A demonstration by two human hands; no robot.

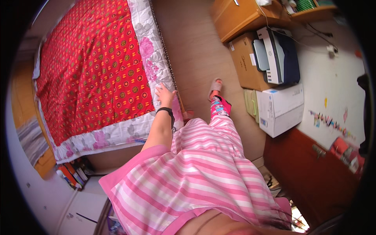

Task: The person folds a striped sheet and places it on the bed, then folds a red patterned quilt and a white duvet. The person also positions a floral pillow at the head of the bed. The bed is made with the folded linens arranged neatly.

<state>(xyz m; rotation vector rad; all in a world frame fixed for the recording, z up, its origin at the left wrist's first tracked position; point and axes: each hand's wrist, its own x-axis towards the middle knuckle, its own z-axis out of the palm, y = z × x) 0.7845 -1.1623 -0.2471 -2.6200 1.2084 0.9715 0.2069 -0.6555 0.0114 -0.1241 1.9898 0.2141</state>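
My left hand is at the edge of the bed, fingers spread, with nothing in it. It lies over the white floral border of a quilt; whether it presses on the cloth I cannot tell. A red patterned middle panel fills most of the quilt, with yellow and green round motifs. Around my left wrist is a black band. My right hand is out of view.
Beside the bed runs a wooden-look floor, where my slippered foot steps. Across it are a printer on a cardboard box, a white box and a wooden cabinet. A reddish-brown door stands at the lower right.
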